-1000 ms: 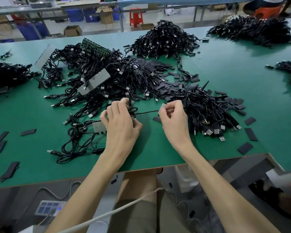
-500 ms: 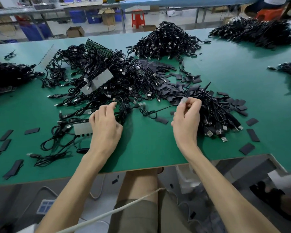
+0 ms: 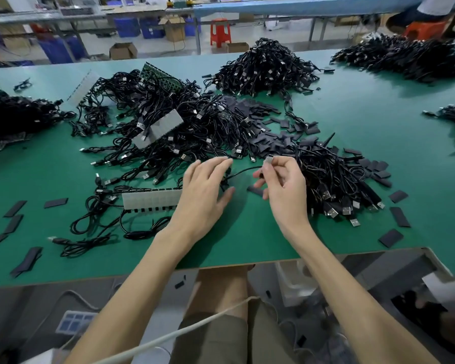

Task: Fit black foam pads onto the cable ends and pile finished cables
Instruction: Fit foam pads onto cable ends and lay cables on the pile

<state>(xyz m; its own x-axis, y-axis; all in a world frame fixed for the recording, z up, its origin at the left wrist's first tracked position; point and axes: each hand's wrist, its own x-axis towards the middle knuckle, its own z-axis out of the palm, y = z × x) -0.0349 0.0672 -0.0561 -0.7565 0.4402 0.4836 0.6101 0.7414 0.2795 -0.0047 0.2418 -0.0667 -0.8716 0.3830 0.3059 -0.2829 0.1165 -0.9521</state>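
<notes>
**Head cam: right hand on connector, left flat over cable**

Green work table [image 3: 352, 114]. Behind it are a blue bench, a red stool [image 3: 220, 31] and cardboard boxes [image 3: 123, 50].

- Right hand [image 3: 284, 185]: thumb and forefinger pinch a metal connector [image 3: 268, 160], raised just off the table. The other fingers are loosely curled.
- Cable [image 3: 243, 170]: runs left from the connector in a shallow arc and goes under the left hand.
- Left hand [image 3: 205, 190]: fingers straight and spread, thumb out, lying over the cable. It isn't gripping anything that I can see.
- One black foam pad [image 3: 255, 190] lies flat on the table, just below the right hand's fingertips. Can't tell if they touch.
- Loose foam pads [image 3: 273, 132] are heaped beyond the hands, with strays at left [image 3: 55, 202] and right [image 3: 399, 216].
- Cable pile [image 3: 334, 185] sits just right of the right hand, USB plugs fanned toward the near edge.
- Tangled cables [image 3: 181, 127] lie left of centre, with a white toothed strip [image 3: 153, 199] touching the left hand's wrist side.
- More black cable heaps at far centre [image 3: 265, 67], far right [image 3: 405, 56] and far left [image 3: 16, 114].
</notes>
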